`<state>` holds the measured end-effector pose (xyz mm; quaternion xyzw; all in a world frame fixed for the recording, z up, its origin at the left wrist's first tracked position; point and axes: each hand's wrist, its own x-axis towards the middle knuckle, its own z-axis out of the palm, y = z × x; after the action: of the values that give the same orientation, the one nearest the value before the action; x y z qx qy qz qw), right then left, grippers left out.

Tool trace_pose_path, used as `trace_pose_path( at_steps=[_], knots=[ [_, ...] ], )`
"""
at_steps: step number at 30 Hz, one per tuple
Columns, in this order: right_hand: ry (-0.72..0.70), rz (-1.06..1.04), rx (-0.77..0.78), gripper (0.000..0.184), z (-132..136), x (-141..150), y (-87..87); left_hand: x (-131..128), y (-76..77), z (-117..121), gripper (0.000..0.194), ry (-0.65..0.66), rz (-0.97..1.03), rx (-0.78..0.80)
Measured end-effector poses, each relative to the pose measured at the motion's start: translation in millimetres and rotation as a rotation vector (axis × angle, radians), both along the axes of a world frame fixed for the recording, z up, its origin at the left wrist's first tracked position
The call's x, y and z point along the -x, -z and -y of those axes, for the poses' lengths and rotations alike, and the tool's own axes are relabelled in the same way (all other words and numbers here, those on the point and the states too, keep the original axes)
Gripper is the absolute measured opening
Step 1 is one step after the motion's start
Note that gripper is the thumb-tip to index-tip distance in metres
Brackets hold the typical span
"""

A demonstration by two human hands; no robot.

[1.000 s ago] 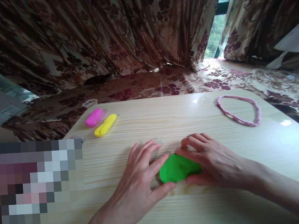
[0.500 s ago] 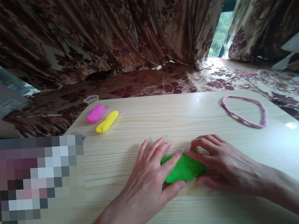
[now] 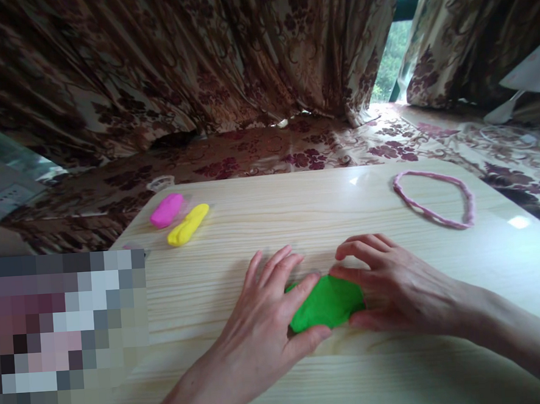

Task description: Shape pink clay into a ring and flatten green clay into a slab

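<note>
A flattened lump of green clay (image 3: 326,305) lies on the pale wooden table (image 3: 298,212) near its front edge. My left hand (image 3: 267,312) grips its left end, thumb under the near side, index finger over the top, the other fingers spread on the wood. My right hand (image 3: 394,289) holds the right end, thumb along the near edge and curved fingers on the far side.
A pink clay piece (image 3: 167,209) and a yellow clay roll (image 3: 188,224) lie side by side at the far left. A thin pink clay ring (image 3: 434,198) lies at the far right. A small clear lid (image 3: 160,183) sits behind the table edge. Patterned curtains (image 3: 197,66) hang behind.
Both hands have stayed on the green clay, and my left fingers have slid further over its left end. The lump looks shorter and more covered than a second ago.
</note>
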<state>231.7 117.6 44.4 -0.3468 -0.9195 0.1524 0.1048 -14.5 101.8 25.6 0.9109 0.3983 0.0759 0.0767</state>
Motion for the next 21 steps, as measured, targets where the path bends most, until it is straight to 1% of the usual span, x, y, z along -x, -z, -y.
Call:
trace_pose_path(
  at_steps=[3, 8, 14, 19, 21],
  knots=[
    [0.0, -0.009, -0.002, 0.05, 0.7, 1.0, -1.7, -1.4, -0.7, 1.4, 0.058, 0.0, -0.007, -0.002],
    [-0.012, -0.038, 0.058, 0.05, 2.6, 4.3, 1.8, -2.7, 0.1, 2.9, 0.053, 0.01, -0.008, 0.009],
    [-0.008, -0.063, 0.071, 0.044, 3.6, 6.5, 3.8, -3.7, 2.3, 0.9, 0.054, -0.012, 0.023, 0.011],
    [0.045, -0.061, 0.031, 0.045, 5.7, 2.9, 5.2, -2.3, 1.6, 1.9, 0.057, -0.026, 0.04, 0.012],
    [0.068, -0.056, 0.016, 0.042, 7.8, -0.4, 5.9, -1.7, 1.8, 2.3, 0.057, -0.022, 0.045, 0.011]
  ],
)
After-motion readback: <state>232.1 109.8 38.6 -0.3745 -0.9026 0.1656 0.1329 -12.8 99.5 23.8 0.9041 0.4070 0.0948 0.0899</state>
